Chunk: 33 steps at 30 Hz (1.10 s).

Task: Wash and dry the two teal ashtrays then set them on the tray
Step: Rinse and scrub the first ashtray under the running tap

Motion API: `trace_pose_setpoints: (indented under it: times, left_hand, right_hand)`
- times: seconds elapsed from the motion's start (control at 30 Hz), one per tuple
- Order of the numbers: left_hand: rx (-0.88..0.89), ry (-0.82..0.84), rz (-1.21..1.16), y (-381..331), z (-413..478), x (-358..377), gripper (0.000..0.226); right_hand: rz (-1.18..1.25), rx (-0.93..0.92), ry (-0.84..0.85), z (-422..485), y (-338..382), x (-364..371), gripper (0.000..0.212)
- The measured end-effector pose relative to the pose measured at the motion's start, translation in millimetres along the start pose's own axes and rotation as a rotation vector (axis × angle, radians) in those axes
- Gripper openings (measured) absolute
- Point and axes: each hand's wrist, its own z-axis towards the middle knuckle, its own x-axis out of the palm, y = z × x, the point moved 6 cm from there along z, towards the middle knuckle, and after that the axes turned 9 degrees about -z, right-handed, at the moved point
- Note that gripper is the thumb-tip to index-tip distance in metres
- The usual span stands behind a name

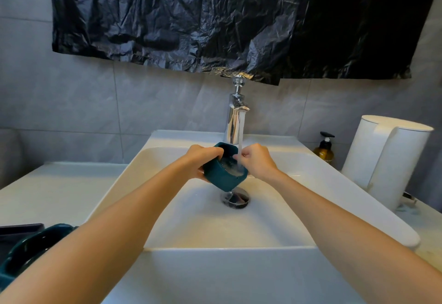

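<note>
My left hand [203,157] grips the ashtray [220,177], fingers curled over its far left rim and thumb under the outer wall. My right hand [257,160] is bunched at the right rim with the fingers curled in. I cannot tell whether it pinches the edge or only rubs it. The ashtray hangs between my hands, above the drain [235,199] and clear of the sink [191,220] floor. The water [241,136] from the tap [235,117] falls into its hollow. I judge it stiff, probably ceramic, so fairly heavy and breakable against the basin. Wet, its smooth glaze will be slippery. The safest hold looks like a hook over the rim with support underneath, not a squeeze on the sides. It is squarish with rounded corners, so I see no clear long axis. It is tilted, its open face turned up and to the right, one corner dipping towards the drain. The second ashtray [31,248] sits at the lower left, partly behind my forearm, just beside the dark tray [19,229].
</note>
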Motion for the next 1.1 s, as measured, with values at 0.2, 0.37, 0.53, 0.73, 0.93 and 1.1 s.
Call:
trace_pose_setpoints:
  times: [0.2,0.37,0.53,0.73,0.93,1.1]
  left_hand:
    - [0.019,-0.024,0.016,-3.1,-2.2,-4.5,0.029]
    - [0.017,0.016,0.016,-3.0,-1.6,-2.6,0.025]
    - [0.013,0.067,0.064,-2.0,-0.3,0.3,0.037]
    - [-0.022,0.063,-0.143,0.4,1.3,5.2,0.040]
    - [-0.038,0.065,-0.182,7.2,4.2,11.4,0.042]
    - [0.002,0.091,0.027,5.8,3.5,8.6,0.041]
  right_hand:
    - [-0.034,-0.026,0.099,-3.5,2.3,-1.1,0.029]
    - [0.007,0.065,0.046,-1.9,0.0,-2.0,0.017]
    - [-0.057,0.028,0.077,-2.9,-0.1,4.9,0.024]
    - [0.331,0.280,0.216,-11.2,-1.4,13.9,0.023]
    - [0.585,0.382,0.367,-17.3,-2.1,22.5,0.036]
    - [0.012,0.238,0.083,-8.1,-12.6,2.9,0.012]
